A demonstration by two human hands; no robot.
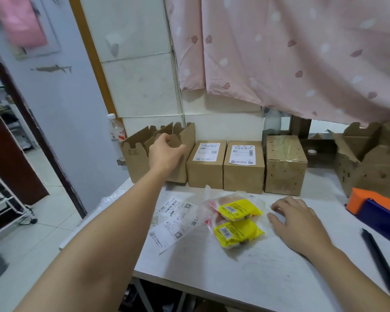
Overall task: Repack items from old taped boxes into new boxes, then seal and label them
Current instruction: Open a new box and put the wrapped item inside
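**A:** What stands at the back of the worktop (245, 278)?

**B:** A row of cardboard. From the left: an open box (135, 163) with its flaps up, a sealed box (206, 170) with a printed label on top, a second labelled box (243, 176) just beside it, then a taped box (284, 174). A torn box (374, 170) sits apart at the far right.

**A:** And nearer the front?

**B:** Loose label sheets (176, 221) lie left of centre. Beside them are two clear packets with yellow labels, the upper packet (240, 209) overlapping the lower packet (238, 231). The right hand (300, 224) rests flat just right of them. An orange-and-blue tape dispenser (378, 212) and a black pen (381, 264) lie at the right edge.
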